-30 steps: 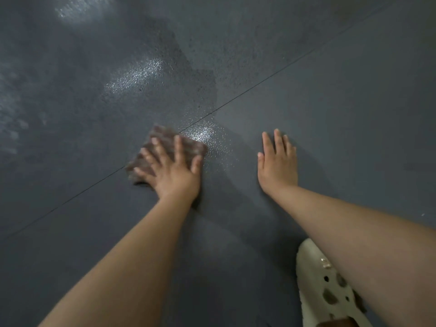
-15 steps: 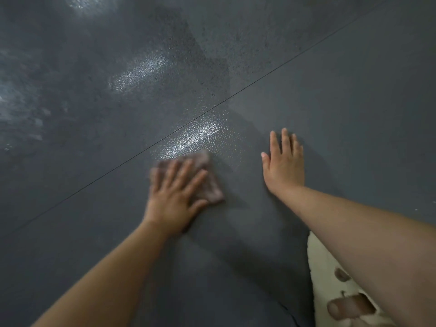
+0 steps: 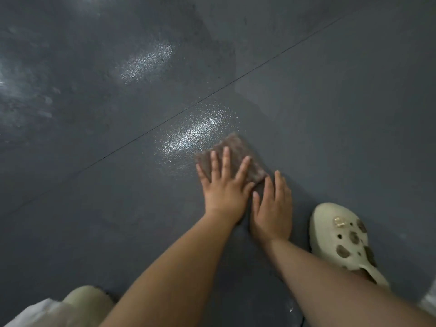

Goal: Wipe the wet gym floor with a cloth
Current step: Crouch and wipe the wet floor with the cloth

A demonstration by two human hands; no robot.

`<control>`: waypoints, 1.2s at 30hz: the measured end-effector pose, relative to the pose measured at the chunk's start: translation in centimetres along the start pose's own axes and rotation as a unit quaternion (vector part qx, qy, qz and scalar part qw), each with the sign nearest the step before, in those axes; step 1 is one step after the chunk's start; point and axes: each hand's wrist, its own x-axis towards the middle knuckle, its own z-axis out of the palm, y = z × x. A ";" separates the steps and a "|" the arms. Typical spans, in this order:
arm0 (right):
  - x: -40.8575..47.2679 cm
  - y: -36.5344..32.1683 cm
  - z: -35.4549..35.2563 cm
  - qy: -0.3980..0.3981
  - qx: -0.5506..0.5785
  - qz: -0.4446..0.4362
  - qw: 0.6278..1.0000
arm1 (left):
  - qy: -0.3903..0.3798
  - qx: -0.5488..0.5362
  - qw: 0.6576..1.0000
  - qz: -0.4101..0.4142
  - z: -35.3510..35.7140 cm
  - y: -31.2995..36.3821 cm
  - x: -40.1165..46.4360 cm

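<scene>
A small brown cloth (image 3: 238, 152) lies flat on the dark grey gym floor (image 3: 330, 114). My left hand (image 3: 224, 185) presses on it with straight, spread fingers, covering its near half. My right hand (image 3: 271, 206) lies flat on the floor just right of the left hand, palm down, its fingertips close to the cloth's near right corner. A wet, glistening patch (image 3: 193, 135) shines on the floor just left of and beyond the cloth. A second wet patch (image 3: 146, 62) shines farther away.
A cream clog (image 3: 342, 239) with holes and a charm stands on the floor right of my right hand. Another clog toe (image 3: 87, 300) and light fabric show at the bottom left. A thin seam (image 3: 141, 135) runs diagonally across the floor.
My left hand has slid the cloth to the right and nearer to me, from beside the seam to next to my right hand. The view has tilted down, showing more of the clogs.
</scene>
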 end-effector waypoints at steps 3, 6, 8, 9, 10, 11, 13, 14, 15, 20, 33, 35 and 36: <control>-2.3 1.0 0.0 -0.001 -0.006 0.024 1.000 | -0.046 0.052 0.995 0.076 0.1 0.3 -0.9; -3.5 1.2 0.1 -0.004 -0.030 0.014 0.999 | -0.023 0.085 0.987 0.136 -0.7 -2.3 -1.2; -3.7 0.7 0.3 -0.002 -0.032 0.018 0.999 | -0.022 0.090 0.990 0.106 -1.2 -4.5 -1.9; -3.7 0.4 0.3 -0.001 -0.034 0.021 0.999 | -0.024 0.081 0.994 0.070 -1.3 -5.7 -2.4; -3.8 -0.1 0.3 -0.005 -0.037 0.024 0.999 | -0.028 0.070 0.997 0.026 -1.3 -7.1 -3.1; -4.0 -0.6 0.4 -0.010 -0.039 0.022 0.999 | -0.031 0.066 0.997 -0.018 -1.5 -8.6 -3.9; -4.7 -1.5 0.6 -0.017 -0.043 0.002 0.999 | -0.039 0.052 0.991 -0.117 -1.5 -11.8 -5.8; -5.3 -1.9 0.8 -0.020 -0.048 -0.018 0.998 | -0.043 0.035 0.983 -0.174 -1.6 -13.3 -6.8; -6.0 -2.2 1.1 -0.022 -0.057 -0.044 0.997 | -0.047 0.013 0.972 -0.230 -1.7 -14.7 -7.8; -8.5 -3.0 2.3 -0.033 -0.091 -0.103 0.990 | -0.059 -0.073 0.916 -0.390 -1.8 -17.0 -11.4; -8.1 -1.3 2.4 0.002 -0.004 -0.130 0.992 | -0.101 0.016 0.995 -0.007 2.8 -4.4 -13.6; -8.1 -1.0 2.4 0.007 -0.015 -0.144 0.989 | -0.083 0.033 0.996 0.012 2.3 -6.1 -13.0; -8.1 -1.0 2.5 0.003 -0.018 -0.143 0.990 | -0.077 0.045 0.996 0.018 2.0 -7.0 -12.7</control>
